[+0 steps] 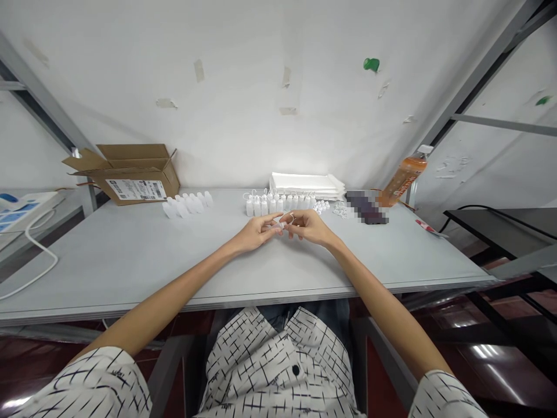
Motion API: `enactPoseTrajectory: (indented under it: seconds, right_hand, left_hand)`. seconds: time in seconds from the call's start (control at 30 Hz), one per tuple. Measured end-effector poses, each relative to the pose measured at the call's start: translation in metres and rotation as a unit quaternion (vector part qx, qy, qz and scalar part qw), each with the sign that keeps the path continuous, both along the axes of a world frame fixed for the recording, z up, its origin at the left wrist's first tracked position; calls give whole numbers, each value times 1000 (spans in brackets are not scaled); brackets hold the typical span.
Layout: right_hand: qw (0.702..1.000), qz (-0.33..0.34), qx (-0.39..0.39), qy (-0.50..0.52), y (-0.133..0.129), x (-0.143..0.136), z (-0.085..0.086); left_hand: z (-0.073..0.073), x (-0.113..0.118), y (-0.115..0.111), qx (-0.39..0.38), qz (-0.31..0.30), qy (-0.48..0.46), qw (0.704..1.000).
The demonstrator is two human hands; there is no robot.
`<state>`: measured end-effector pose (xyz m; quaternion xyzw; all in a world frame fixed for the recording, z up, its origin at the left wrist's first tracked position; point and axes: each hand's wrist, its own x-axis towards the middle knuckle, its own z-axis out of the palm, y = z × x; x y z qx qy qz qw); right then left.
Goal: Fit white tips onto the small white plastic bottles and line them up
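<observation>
My left hand (256,233) is closed around a small, translucent white bottle (279,225), which lies tilted and is partly hidden by the fingers. My right hand (311,226) pinches at the bottle's top end, where a thin white loop (290,217) stands out. Just beyond both hands, several small white bottles (264,207) stand upright in rows, some with loops at their tops. Beside them on the right sit a cluster of small white caps (322,206) and a pile of thin white rings (342,209).
Several translucent pieces (187,204) stand at the left, near an open cardboard box (134,174). Against the wall lies a stack of white sheets (307,184). A dark, blurred-out object (368,207), an orange drink bottle (404,177) and a small packet (430,228) are at the right.
</observation>
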<state>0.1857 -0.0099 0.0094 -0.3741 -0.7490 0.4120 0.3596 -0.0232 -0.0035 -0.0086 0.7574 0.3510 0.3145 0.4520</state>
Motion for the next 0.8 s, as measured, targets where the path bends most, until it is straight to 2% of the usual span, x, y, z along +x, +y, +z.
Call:
enactPoseTrajectory:
  seconds: [0.13, 0.23, 0.33, 0.5, 0.63, 0.8]
  right_hand:
    - [1000, 10, 2, 29, 1, -2, -5]
    - [999, 10, -9, 37, 2, -4, -9]
    - [999, 7, -10, 42, 4, -5, -11]
    - [997, -31, 12, 63, 9, -2, -13]
    - [997, -42, 13, 61, 10, 0, -13]
    - [999, -18, -18, 33, 7, 0, -13]
  left_hand:
    - [-1, -3, 1, 80, 25, 57, 995]
    - [-1, -4, 0, 156, 48, 126, 979]
    - [0, -2, -1, 185, 55, 154, 969]
    - [0, 1, -2, 123, 74, 118, 983]
    - [1, 0, 0, 43, 44, 66, 996]
    - [1, -4, 4, 33, 12, 36, 999]
